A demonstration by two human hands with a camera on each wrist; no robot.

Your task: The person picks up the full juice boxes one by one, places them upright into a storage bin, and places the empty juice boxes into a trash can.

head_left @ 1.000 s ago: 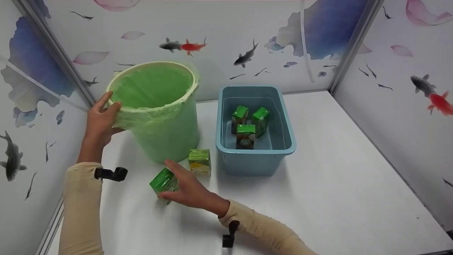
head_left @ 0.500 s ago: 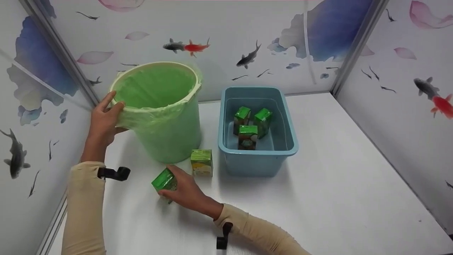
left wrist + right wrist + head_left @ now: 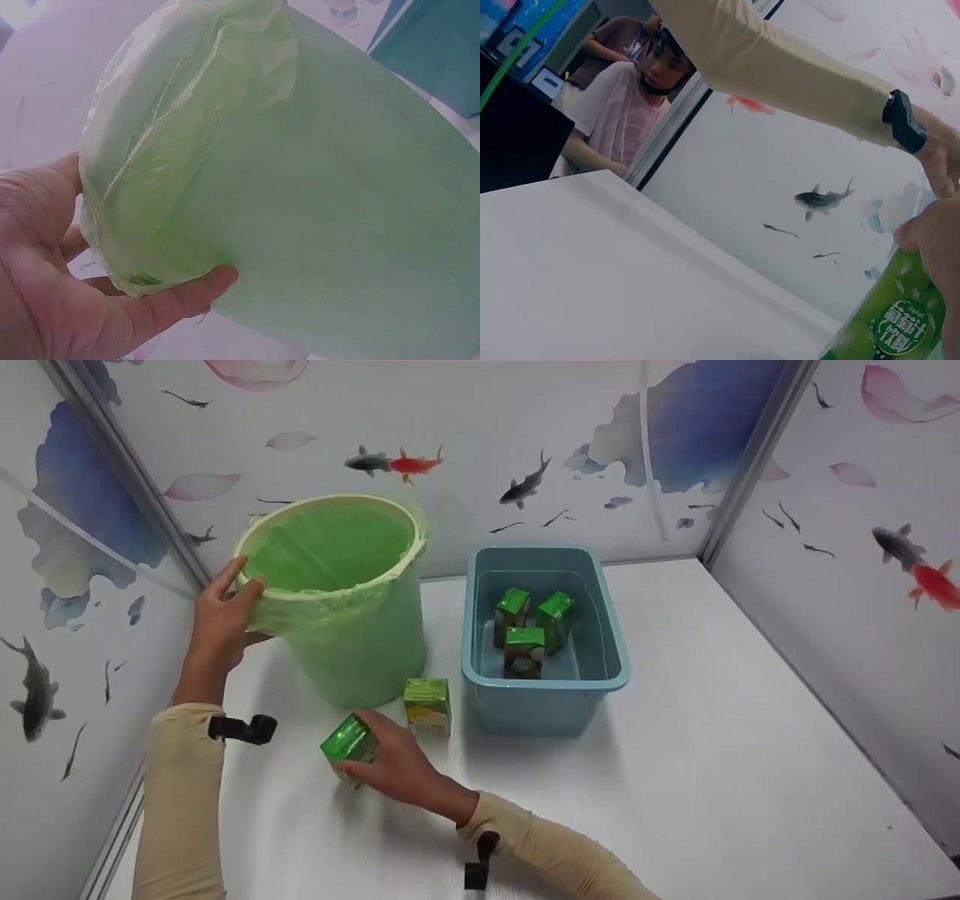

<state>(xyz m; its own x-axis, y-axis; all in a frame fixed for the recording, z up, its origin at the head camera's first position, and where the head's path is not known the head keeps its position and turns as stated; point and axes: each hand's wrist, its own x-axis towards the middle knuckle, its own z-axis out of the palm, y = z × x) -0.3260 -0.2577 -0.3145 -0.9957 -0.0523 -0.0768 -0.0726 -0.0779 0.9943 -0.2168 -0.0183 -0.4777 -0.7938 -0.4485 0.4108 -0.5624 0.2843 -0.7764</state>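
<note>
My left hand (image 3: 219,615) grips the rim of a pale green trash can (image 3: 360,637) at the left of the head view. A thin green plastic liner (image 3: 161,150) folds over that rim, and the fingers pinch it there. In front of the can, my right hand (image 3: 397,761) holds a green juice box (image 3: 349,741) tilted, thumb on the near side and fingers on the far side. The right wrist view shows its grape juice label, with part of the box cut off. Beside the can's base stands a yellow-green juice box (image 3: 427,706), apart from both hands.
A blue plastic bin (image 3: 544,712) stands right of the can, with three green-topped juice boxes (image 3: 524,652) inside. White panels printed with fish (image 3: 525,484) enclose the white table (image 3: 712,750) behind and at the sides. A person (image 3: 619,112) sits beyond the table in the right wrist view.
My right hand has closed in on the green juice box and now grips it. The left hand stays on the can's rim. The head view has shifted slightly.
</note>
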